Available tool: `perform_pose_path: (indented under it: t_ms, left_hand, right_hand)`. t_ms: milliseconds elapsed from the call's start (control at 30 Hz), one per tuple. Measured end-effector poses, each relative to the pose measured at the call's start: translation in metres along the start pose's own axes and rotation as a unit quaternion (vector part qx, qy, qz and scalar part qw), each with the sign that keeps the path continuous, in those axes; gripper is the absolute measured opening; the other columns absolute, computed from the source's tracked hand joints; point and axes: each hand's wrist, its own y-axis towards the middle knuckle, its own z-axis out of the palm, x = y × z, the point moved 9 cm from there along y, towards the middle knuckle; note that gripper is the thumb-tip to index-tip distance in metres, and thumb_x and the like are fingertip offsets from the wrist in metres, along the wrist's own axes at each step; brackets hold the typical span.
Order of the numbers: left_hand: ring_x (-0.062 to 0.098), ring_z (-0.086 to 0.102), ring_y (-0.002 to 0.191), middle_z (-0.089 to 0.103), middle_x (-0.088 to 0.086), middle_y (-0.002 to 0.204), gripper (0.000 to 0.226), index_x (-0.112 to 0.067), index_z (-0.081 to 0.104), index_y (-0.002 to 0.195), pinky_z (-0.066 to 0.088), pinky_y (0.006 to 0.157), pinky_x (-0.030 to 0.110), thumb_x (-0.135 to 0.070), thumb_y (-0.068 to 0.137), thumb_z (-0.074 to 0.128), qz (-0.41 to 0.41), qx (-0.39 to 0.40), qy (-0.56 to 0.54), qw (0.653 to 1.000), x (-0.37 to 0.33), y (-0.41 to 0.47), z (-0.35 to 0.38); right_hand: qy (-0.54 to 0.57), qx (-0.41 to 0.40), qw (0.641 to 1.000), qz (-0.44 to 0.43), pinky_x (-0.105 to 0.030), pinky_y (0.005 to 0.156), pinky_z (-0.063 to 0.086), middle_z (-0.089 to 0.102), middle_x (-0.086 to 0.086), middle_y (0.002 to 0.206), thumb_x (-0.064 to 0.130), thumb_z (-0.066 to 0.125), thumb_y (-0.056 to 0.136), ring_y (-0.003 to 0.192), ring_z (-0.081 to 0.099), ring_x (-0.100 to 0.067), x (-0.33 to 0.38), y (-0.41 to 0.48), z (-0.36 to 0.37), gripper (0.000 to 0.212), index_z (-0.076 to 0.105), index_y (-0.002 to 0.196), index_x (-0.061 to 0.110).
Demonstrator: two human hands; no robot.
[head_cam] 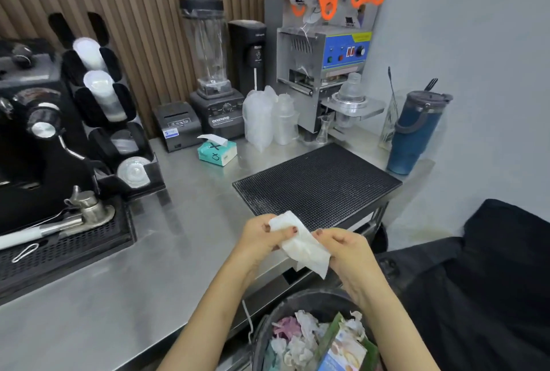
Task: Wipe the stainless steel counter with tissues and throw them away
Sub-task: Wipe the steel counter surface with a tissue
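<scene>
Tissue (300,244) is being held between the left hand (259,238) and the right hand (346,248), both pinching it low in the frame, above the steel surface (166,239) edge. To wipe well, I think folding it into a flat pad is helping. Bin (315,338) is waiting at the bottom, already full.

Two hands (300,244), one tissue (300,244), one tissue box (217,152), one blender (212,72), one tumbler (413,132), one bin (312,302).
</scene>
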Motion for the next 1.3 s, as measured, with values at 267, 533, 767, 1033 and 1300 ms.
perform_pose_path:
  t_ms: [267, 533, 767, 1033, 1300]
  left_hand:
    - [0.021, 0.061, 0.067, 0.066, 0.016, 0.078, 0.017, 0.007, 0.066, 0.084, 0.047, 0.057, 0.026, -0.009, 0.079, 0.070, 0.040, -0.065, 0.030, 0.997, -0.021, -0.007, 0.004]
    - [0.008, 0.048, 0.037, 0.055, 0.006, 0.053, 0.020, 0.000, 0.065, 0.076, 0.033, 0.034, 0.017, -0.014, 0.089, 0.058, 0.080, -0.163, -0.031, 0.983, -0.022, -0.020, -0.003]
    - [0.022, 0.060, 0.071, 0.067, 0.006, 0.070, 0.016, -0.009, 0.068, 0.073, 0.048, 0.064, 0.031, -0.010, 0.087, 0.060, 0.076, -0.158, -0.059, 0.983, -0.019, -0.031, -0.003]
    - [0.035, 0.066, 0.079, 0.071, 0.017, 0.092, 0.041, -0.026, 0.048, 0.099, 0.051, 0.065, 0.040, 0.011, 0.083, 0.056, 0.070, -0.105, -0.103, 0.987, -0.019, -0.041, 0.002]
    - [0.020, 0.058, 0.068, 0.068, 0.002, 0.070, 0.040, -0.017, 0.073, 0.066, 0.043, 0.063, 0.027, 0.013, 0.083, 0.053, 0.045, -0.058, -0.046, 0.996, -0.016, -0.050, -0.006]
  right_hand:
    - [-0.031, -0.029, 0.999, -0.022, -0.035, 0.065, 0.047, 0.067, -0.012, 0.075, 0.007, 0.068, 0.080, 0.072, 0.060, -0.023, 0.007, -0.015, -0.005, 0.007, 0.070, 0.074, 0.008]
    - [0.049, -0.064, 0.995, -0.065, -0.030, 0.061, 0.052, 0.074, -0.002, 0.074, 0.008, 0.065, 0.083, 0.066, 0.066, -0.015, 0.019, -0.021, -0.010, 0.010, 0.071, 0.080, 0.015]
    - [0.052, -0.087, 0.993, -0.066, -0.052, 0.083, 0.053, 0.072, -0.006, 0.082, 0.010, 0.058, 0.089, 0.088, 0.066, -0.033, 0.020, -0.016, -0.017, 0.017, 0.070, 0.078, 0.016]
    - [0.083, -0.056, 0.991, -0.083, -0.025, 0.053, 0.057, 0.064, 0.003, 0.103, -0.006, 0.061, 0.082, 0.067, 0.068, -0.012, 0.023, -0.022, -0.003, 0.060, 0.051, 0.121, 0.038]
    - [0.052, 0.043, 0.997, -0.047, -0.021, 0.070, 0.056, 0.070, 0.001, 0.101, -0.002, 0.062, 0.083, 0.087, 0.067, -0.009, 0.019, -0.022, 0.015, 0.039, 0.073, 0.082, 0.036]
